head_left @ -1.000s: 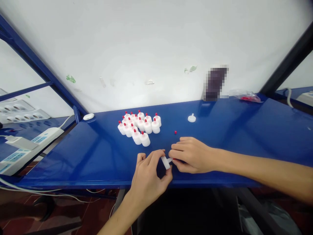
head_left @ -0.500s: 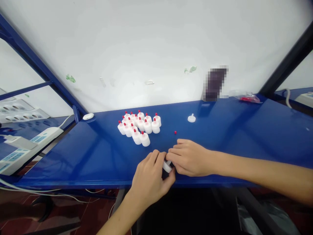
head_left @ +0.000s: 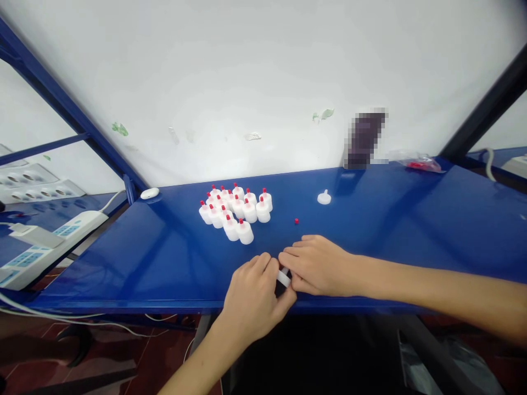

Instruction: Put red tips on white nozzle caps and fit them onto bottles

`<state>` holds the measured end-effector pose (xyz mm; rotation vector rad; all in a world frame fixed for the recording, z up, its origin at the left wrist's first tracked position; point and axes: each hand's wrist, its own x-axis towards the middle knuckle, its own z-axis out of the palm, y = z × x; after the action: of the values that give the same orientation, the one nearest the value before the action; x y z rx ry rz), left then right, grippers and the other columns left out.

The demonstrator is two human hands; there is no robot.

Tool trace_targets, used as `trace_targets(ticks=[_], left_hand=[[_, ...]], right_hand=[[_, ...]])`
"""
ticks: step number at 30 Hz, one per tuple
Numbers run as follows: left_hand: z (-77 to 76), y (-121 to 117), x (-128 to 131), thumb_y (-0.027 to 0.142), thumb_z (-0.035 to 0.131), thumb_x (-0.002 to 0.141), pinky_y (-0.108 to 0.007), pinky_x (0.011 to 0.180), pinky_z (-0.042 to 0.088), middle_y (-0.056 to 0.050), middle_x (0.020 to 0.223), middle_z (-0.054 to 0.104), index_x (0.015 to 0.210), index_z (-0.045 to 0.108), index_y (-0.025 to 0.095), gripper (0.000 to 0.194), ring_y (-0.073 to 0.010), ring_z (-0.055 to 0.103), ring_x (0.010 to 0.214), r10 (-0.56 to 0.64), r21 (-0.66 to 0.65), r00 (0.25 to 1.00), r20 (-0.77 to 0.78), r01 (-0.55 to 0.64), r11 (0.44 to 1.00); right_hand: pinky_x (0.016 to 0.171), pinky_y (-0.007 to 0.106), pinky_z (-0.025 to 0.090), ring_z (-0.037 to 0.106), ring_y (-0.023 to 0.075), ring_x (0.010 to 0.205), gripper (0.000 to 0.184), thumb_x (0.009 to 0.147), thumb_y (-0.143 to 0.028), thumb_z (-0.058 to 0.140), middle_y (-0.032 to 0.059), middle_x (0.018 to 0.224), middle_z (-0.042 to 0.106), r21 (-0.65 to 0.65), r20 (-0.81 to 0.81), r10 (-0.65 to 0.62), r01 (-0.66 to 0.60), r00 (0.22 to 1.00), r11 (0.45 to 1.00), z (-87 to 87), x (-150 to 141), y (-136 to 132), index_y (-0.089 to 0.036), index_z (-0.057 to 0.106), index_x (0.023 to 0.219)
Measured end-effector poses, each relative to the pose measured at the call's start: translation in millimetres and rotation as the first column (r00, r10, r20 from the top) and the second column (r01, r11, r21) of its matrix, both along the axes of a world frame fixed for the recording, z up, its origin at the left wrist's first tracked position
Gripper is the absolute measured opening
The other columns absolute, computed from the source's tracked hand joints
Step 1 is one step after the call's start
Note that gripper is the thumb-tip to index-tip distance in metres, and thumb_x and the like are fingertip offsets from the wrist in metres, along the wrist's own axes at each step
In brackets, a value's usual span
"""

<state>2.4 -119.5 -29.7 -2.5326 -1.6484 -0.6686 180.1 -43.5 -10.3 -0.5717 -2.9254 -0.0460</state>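
Observation:
Near the table's front edge, a white plastic nozzle cap shows tilted between my two hands. My left hand curls its fingers and thumb around the cap's wide base. Closed from the other side, my right hand has its fingertips at the narrow spout end, which they mostly hide. Just beyond the hands lies a small red tip cap. Farther back, another white nozzle cap rests base down with its spout up. Several white bottle tops with red tips stand grouped to the left.
A blue table runs along a white wall. At its back right are a clear bag with red pieces and a dark pixelated object. A white oval case sits back left, and a power strip lies beyond the left edge.
The held nozzle cap has turned slightly between my hands, and less of it shows. Both hands stay in nearly the same place. Things on the table have not moved.

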Motion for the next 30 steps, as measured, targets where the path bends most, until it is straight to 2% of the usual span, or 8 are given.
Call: trace_targets(ticks=[6, 8, 10, 12, 18, 21, 24, 30], left_hand=[[1.7, -0.2, -0.4, 0.028, 0.057, 0.086, -0.032, 0.059, 0.034, -0.001, 0.076, 0.057, 0.076, 0.050, 0.019, 0.015, -0.0177, 0.053, 0.066, 0.020, -0.037, 0.999, -0.039, -0.021, 0.999], [2.6, -1.0, -0.9, 0.030, 0.057, 0.087, -0.032, 0.060, 0.035, -0.001, 0.073, 0.056, 0.073, 0.050, 0.019, 0.019, -0.0179, 0.052, 0.066, 0.017, -0.039, 0.999, -0.047, -0.019, 0.999], [3.6, -1.9, -1.8, 0.033, 0.056, 0.089, -0.032, 0.060, 0.036, -0.001, 0.070, 0.056, 0.070, 0.049, 0.019, 0.024, -0.0181, 0.052, 0.066, 0.007, -0.037, 0.999, -0.050, -0.008, 0.999], [4.0, -2.4, -2.6, 0.035, 0.056, 0.090, -0.032, 0.060, 0.036, -0.001, 0.068, 0.055, 0.069, 0.050, 0.019, 0.027, -0.0178, 0.051, 0.065, -0.005, -0.041, 0.999, -0.045, 0.003, 0.999], [2.8, -2.9, -3.4, 0.035, 0.054, 0.091, -0.033, 0.061, 0.037, -0.001, 0.070, 0.054, 0.072, 0.051, 0.018, 0.025, -0.0177, 0.050, 0.066, -0.038, -0.042, 0.999, -0.032, 0.037, 0.998], [1.8, -5.0, -3.3, 0.035, 0.054, 0.090, -0.033, 0.061, 0.037, -0.001, 0.071, 0.053, 0.073, 0.051, 0.018, 0.024, -0.0175, 0.049, 0.067, -0.040, -0.034, 0.999, -0.034, 0.038, 0.999], [1.6, -6.9, -3.3, 0.037, 0.055, 0.089, -0.032, 0.062, 0.038, -0.002, 0.075, 0.052, 0.072, 0.051, 0.018, 0.026, -0.0176, 0.049, 0.068, -0.025, -0.027, 0.999, -0.038, 0.024, 0.999], [6.7, -7.3, -2.7, 0.037, 0.060, 0.082, -0.031, 0.063, 0.039, -0.003, 0.081, 0.047, 0.061, 0.045, 0.018, 0.032, -0.0180, 0.049, 0.075, -0.025, -0.080, 1.000, 0.002, 0.025, 0.996]], right_hand=[[0.057, 0.032, 0.020, 0.053, 0.0156, 0.059, 0.012, 0.090, -0.024, 0.049, 0.0009, 0.073, 0.063, 0.004, 0.041, -0.078, 0.078, 0.996, 0.997, -0.9, -2.2, -3.3, -0.018, 0.056, 0.081], [0.056, 0.032, 0.019, 0.055, 0.0170, 0.061, 0.011, 0.090, -0.023, 0.049, 0.0035, 0.076, 0.066, 0.049, 0.048, -0.184, 0.182, 0.982, 0.982, 1.5, 2.5, 7.3, -0.018, 0.057, 0.084], [0.055, 0.032, 0.017, 0.056, 0.0178, 0.060, 0.014, 0.091, -0.023, 0.046, 0.0061, 0.080, 0.069, 0.093, 0.021, -0.399, 0.396, 0.917, 0.914, 6.2, 12.8, 24.0, -0.018, 0.058, 0.086], [0.054, 0.031, 0.019, 0.057, 0.0178, 0.060, 0.018, 0.094, -0.024, 0.041, 0.0061, 0.084, 0.070, 0.073, -0.044, -0.495, 0.497, 0.868, 0.864, 11.0, 26.1, 41.1, -0.018, 0.058, 0.092], [0.064, 0.030, 0.035, 0.062, 0.0202, 0.073, 0.028, 0.096, -0.023, 0.034, 0.0045, 0.092, 0.070, -0.035, -0.360, -0.399, 0.415, 0.844, 0.909, 9.7, 46.2, 65.5, -0.019, 0.055, 0.114], [0.062, 0.029, 0.035, 0.055, 0.0177, 0.060, 0.027, 0.093, -0.022, 0.040, -0.0015, 0.072, 0.063, -0.190, -0.354, -0.459, 0.418, 0.814, 0.888, 3.7, 46.4, 72.3, -0.019, 0.050, 0.118], [0.060, 0.028, 0.035, 0.053, 0.0155, 0.057, 0.016, 0.093, -0.027, 0.046, -0.0031, 0.068, 0.062, -0.330, -0.319, -0.490, 0.390, 0.811, 0.860, -0.9, 47.0, 79.0, -0.020, 0.053, 0.106], [0.063, 0.027, 0.038, 0.054, 0.0144, 0.065, 0.020, 0.093, -0.036, 0.055, 0.0011, 0.078, 0.064, -0.351, -0.273, -0.401, 0.298, 0.874, 0.888, -7.6, 45.2, 83.6, -0.020, 0.067, 0.094]])
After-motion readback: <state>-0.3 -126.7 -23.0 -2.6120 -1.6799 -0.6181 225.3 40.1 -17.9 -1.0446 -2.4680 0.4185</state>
